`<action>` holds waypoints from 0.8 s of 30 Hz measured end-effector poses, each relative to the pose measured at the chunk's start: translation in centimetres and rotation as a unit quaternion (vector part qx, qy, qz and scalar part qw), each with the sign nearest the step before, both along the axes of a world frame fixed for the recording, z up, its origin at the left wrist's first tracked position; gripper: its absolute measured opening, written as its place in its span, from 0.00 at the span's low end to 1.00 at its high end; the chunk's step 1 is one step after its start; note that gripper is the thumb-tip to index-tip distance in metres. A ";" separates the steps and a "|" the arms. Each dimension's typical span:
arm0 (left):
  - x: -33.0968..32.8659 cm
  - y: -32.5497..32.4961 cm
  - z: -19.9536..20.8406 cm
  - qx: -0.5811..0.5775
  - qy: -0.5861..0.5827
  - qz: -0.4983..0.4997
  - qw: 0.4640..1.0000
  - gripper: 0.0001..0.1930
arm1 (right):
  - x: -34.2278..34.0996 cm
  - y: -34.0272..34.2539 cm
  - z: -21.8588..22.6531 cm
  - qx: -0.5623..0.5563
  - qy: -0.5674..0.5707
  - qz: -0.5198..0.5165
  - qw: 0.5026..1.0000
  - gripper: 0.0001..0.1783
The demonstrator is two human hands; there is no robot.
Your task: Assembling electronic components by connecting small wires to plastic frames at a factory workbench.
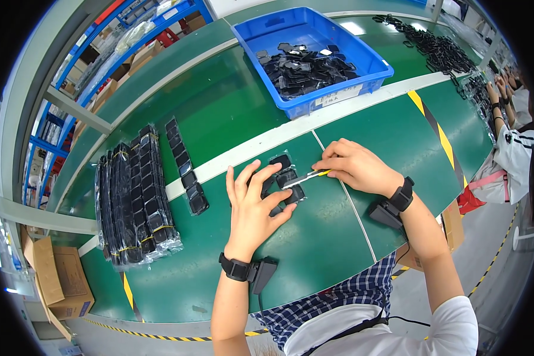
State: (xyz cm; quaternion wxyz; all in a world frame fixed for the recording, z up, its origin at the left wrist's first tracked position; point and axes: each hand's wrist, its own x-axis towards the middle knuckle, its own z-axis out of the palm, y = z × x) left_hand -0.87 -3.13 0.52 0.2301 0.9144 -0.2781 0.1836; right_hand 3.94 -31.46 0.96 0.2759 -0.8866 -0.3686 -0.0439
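In front of me on the green table lies a short strip of black square pieces in clear plastic film. My left hand is over its left side, fingers spread and curved, with the thumb and fingertips at the pieces. Between the thumb and fingers of my right hand is a slim cutter with a flat silver blade and a yellow part near the grip. The blade lies across the strip, pointing left. Part of the strip is hidden under my left hand.
A stack of similar black strips lies at the left, with one long single strip beside it. Beyond stands a blue bin of loose black pieces. Black frames are heaped far right, near another person's hands.
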 end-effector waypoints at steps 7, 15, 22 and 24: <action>1.4 0.1 -1.6 -0.062 -0.005 0.003 0.998 0.06 | -0.1 0.2 -0.2 0.008 0.010 0.035 0.999 0.17; 1.6 0.0 -1.7 -0.053 0.014 0.035 0.998 0.06 | -0.1 0.2 -0.3 0.017 0.024 0.052 0.998 0.16; 1.8 0.0 -1.9 -0.081 0.070 0.041 0.993 0.06 | -0.1 1.0 -0.4 0.001 0.006 0.035 0.999 0.14; 1.8 -0.1 -1.8 -0.085 0.080 0.046 0.992 0.06 | 0.0 1.3 -0.6 -0.009 0.005 0.028 1.000 0.14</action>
